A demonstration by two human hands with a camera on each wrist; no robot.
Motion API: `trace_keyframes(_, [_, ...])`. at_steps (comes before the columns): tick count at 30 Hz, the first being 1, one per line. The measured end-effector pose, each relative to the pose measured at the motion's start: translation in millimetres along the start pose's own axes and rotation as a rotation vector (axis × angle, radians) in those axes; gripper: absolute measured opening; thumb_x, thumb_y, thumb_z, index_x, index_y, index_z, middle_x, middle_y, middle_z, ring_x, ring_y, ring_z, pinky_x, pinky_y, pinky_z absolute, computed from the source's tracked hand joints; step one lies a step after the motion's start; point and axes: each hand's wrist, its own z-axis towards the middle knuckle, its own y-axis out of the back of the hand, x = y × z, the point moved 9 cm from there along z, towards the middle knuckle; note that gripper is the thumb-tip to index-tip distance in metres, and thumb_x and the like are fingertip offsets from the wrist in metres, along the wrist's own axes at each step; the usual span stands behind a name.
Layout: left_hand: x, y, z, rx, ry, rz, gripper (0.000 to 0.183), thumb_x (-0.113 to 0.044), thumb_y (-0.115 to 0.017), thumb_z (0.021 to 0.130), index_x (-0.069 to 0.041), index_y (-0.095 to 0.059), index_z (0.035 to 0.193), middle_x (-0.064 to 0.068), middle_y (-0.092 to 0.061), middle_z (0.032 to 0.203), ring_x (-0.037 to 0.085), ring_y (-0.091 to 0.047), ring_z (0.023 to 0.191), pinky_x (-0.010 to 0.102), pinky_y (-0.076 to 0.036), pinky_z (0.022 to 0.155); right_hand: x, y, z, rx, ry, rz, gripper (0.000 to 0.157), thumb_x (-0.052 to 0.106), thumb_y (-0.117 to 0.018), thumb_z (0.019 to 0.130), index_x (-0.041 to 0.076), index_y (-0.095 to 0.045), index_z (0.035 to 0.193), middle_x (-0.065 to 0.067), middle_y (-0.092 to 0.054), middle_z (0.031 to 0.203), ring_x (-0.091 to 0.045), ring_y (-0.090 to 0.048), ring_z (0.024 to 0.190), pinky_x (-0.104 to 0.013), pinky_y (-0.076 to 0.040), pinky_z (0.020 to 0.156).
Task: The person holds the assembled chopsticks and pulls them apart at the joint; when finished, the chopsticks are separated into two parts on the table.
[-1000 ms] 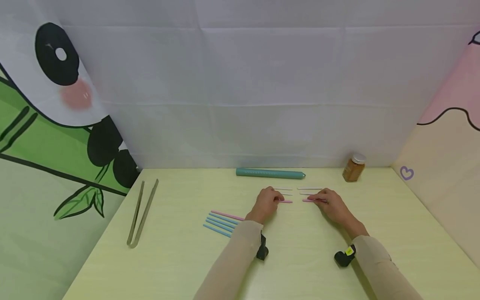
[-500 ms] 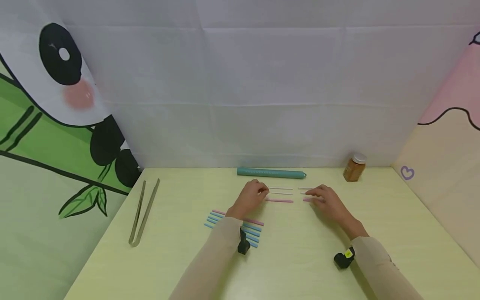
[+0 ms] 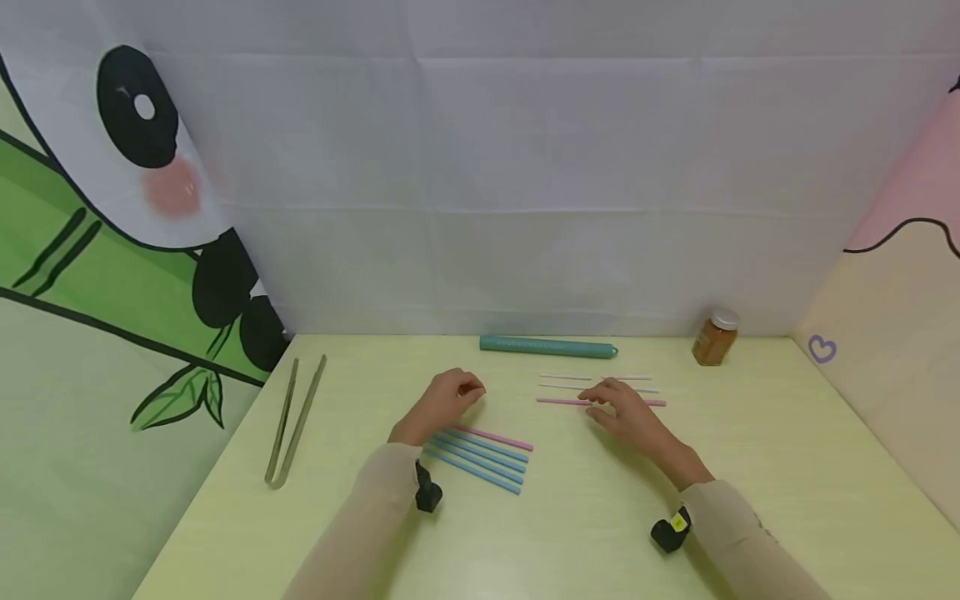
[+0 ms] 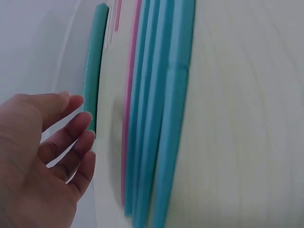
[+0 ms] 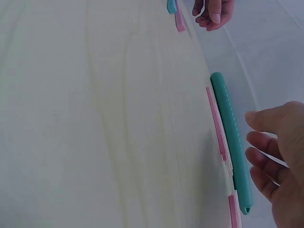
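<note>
My left hand [image 3: 442, 404] hovers just behind the left part of a row of sticks, its fingers loosely bent and holding nothing. In that row lie several blue sticks [image 3: 483, 467] with one pink stick [image 3: 498, 438] at their far side. Over the inner ends of two shorter-looking stick groups is my right hand [image 3: 630, 421], thumb and fingers apart with nothing between them. Pink sticks [image 3: 558, 401] and thin white sticks [image 3: 562, 387] lie there; the hand partly hides the right-hand group. In the left wrist view the blue sticks [image 4: 159, 109] run close beside the left hand.
A teal ribbed tube [image 3: 547, 347] lies along the back edge of the table, before the white backdrop. A small jar [image 3: 715, 337] with a silver lid stands back right. Metal tongs [image 3: 294, 425] lie on the left. Each wrist carries a small black camera [image 3: 428, 487].
Both hands have come off the pink sticks at the back. My left hand has moved left, over to the blue row; the right has shifted a little left with its fingers spread.
</note>
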Motion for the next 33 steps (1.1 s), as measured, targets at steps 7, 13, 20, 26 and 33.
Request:
trace_keyframes(7, [19.8, 8.3, -20.4, 0.097, 0.069, -0.047, 0.013, -0.02, -0.061, 0.095, -0.012, -0.069, 0.102, -0.001, -0.065, 0.097, 0.014, -0.058, 0.089, 0.035, -0.049, 0.083, 17.5, -25.7, 1.2, 0.057, -0.035, 0.077, 0.026, 0.013, -0.065, 0.091, 0.006, -0.065, 0.116, -0.007, -0.063, 0.104, -0.02, -0.058, 0.094, -0.036, -0.05, 0.083])
trace_keyframes(13, [27.9, 8.4, -29.0, 0.149, 0.046, -0.064, 0.012, -0.019, -0.064, 0.093, -0.012, -0.07, 0.1, 0.0, -0.066, 0.098, 0.015, -0.06, 0.092, 0.035, -0.048, 0.086, 33.9, -47.2, 1.2, 0.103, -0.039, 0.178, 0.027, 0.016, -0.064, 0.092, 0.006, -0.063, 0.117, -0.006, -0.063, 0.107, -0.017, -0.057, 0.096, -0.03, -0.05, 0.085])
trace_keyframes(20, [32.3, 4.4, -32.7, 0.165, 0.052, -0.073, 0.011, -0.018, -0.067, 0.09, -0.013, -0.071, 0.098, -0.001, -0.066, 0.097, 0.012, -0.059, 0.09, 0.032, -0.048, 0.084, 46.7, -66.2, 1.6, 0.133, 0.004, 0.217, 0.022, 0.018, -0.065, 0.091, 0.008, -0.065, 0.111, -0.003, -0.063, 0.104, -0.014, -0.058, 0.094, -0.028, -0.049, 0.085])
trace_keyframes(26, [31.3, -2.1, -30.5, 0.183, 0.035, -0.046, 0.005, -0.015, -0.068, 0.089, -0.016, -0.072, 0.092, -0.002, -0.063, 0.091, 0.011, -0.054, 0.084, 0.03, -0.046, 0.079, 47.4, -74.5, 1.8, 0.168, -0.006, 0.142, 0.014, 0.018, -0.065, 0.091, 0.014, -0.068, 0.104, 0.003, -0.062, 0.102, -0.013, -0.057, 0.098, -0.033, -0.047, 0.089])
trace_keyframes(33, [28.5, -5.2, -26.0, 0.158, -0.013, 0.004, 0.004, -0.016, -0.069, 0.088, -0.014, -0.071, 0.087, -0.003, -0.062, 0.086, 0.009, -0.052, 0.08, 0.028, -0.046, 0.076, 48.0, -76.2, 3.2, 0.171, 0.0, 0.108, 0.006, 0.015, -0.066, 0.091, 0.016, -0.068, 0.096, 0.004, -0.062, 0.098, -0.014, -0.056, 0.096, -0.035, -0.046, 0.087])
